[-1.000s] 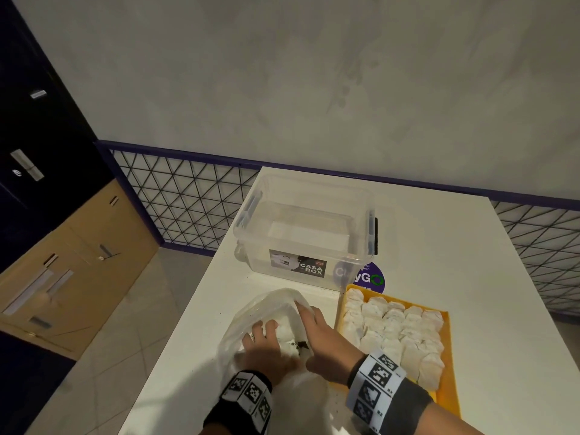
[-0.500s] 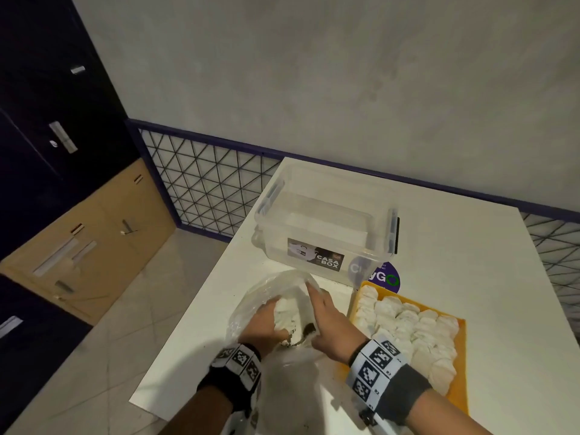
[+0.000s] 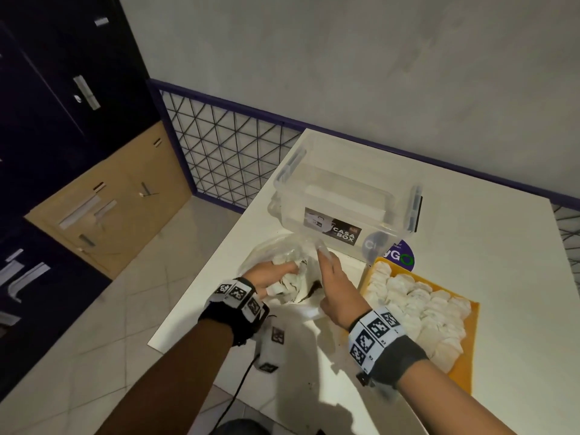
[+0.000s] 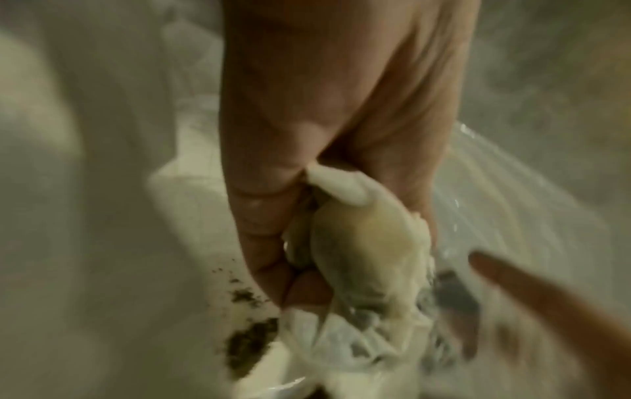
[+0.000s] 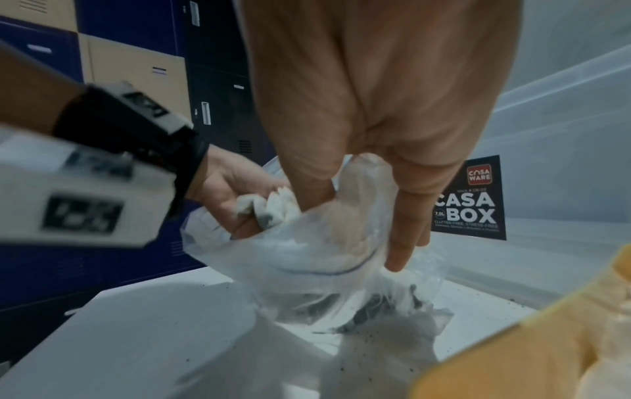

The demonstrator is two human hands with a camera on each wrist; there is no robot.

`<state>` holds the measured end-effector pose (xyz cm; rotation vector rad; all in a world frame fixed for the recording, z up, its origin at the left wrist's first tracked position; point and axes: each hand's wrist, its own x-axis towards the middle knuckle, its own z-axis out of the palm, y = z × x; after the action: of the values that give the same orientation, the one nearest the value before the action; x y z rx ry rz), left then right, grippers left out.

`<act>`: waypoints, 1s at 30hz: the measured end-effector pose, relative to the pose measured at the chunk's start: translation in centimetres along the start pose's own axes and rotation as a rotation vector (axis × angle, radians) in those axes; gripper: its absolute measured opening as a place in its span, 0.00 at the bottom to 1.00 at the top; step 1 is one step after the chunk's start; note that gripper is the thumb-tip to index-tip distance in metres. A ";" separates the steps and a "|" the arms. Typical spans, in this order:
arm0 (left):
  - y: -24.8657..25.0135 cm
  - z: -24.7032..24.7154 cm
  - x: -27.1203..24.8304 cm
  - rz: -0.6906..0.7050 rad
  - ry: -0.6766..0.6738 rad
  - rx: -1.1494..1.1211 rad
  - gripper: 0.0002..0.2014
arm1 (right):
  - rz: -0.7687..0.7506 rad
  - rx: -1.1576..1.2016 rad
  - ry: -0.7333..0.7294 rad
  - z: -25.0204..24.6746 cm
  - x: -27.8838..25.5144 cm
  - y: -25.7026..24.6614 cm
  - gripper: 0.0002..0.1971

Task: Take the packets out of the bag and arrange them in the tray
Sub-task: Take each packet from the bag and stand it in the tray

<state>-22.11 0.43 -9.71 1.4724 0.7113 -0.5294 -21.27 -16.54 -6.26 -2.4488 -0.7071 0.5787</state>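
A clear plastic bag (image 3: 282, 249) lies on the white table near its left edge, with dark crumbs in its folds. My left hand (image 3: 273, 274) is inside the bag's mouth, fingers curled round a bunch of white packets (image 4: 368, 243). My right hand (image 3: 332, 277) pinches the bag's rim (image 5: 307, 256) between thumb and fingers and holds it up. To the right, the orange tray (image 3: 470, 340) holds several rows of white packets (image 3: 414, 309). The right wrist view shows the left hand (image 5: 235, 199) gripping the packets (image 5: 270, 208) beside my right hand (image 5: 362, 216).
A clear lidless storage box (image 3: 345, 196) with a black label stands just behind the bag. A purple round sticker (image 3: 401, 255) lies between box and tray. The table's left edge (image 3: 201, 287) drops to a tiled floor. Lockers stand at far left.
My left hand went from lying on the bag to gripping packets in its mouth. My right hand raised the bag's rim. The head view swung left and down.
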 end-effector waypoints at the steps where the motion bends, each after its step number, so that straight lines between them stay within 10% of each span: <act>1: 0.5 -0.3 -0.5 -0.029 -0.052 -0.082 0.15 | 0.003 -0.012 0.006 0.1 0.0 0.0 0.50; 6: 2.1 -1.2 -3.7 -0.067 -0.211 -0.214 0.07 | 0.022 -0.008 0.023 0.0 0.2 -0.4 0.51; 12: 2.9 -3.1 -9.0 0.002 -0.189 0.190 0.08 | 0.091 0.011 -0.028 -1.2 0.3 -0.7 0.50; 21: 3.6 -6.0 -10.4 0.142 -0.206 -0.424 0.22 | 0.109 0.012 -0.070 -2.4 -1.0 -0.7 0.43; 30: 4.0 -1.1 -9.7 0.055 -0.189 -0.461 0.03 | -0.106 0.188 0.416 -3.2 -2.6 -1.2 0.16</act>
<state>-26.11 0.70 0.10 0.9946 0.5930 -0.4215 -22.03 -18.29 -2.42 -2.2380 -0.5757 0.0810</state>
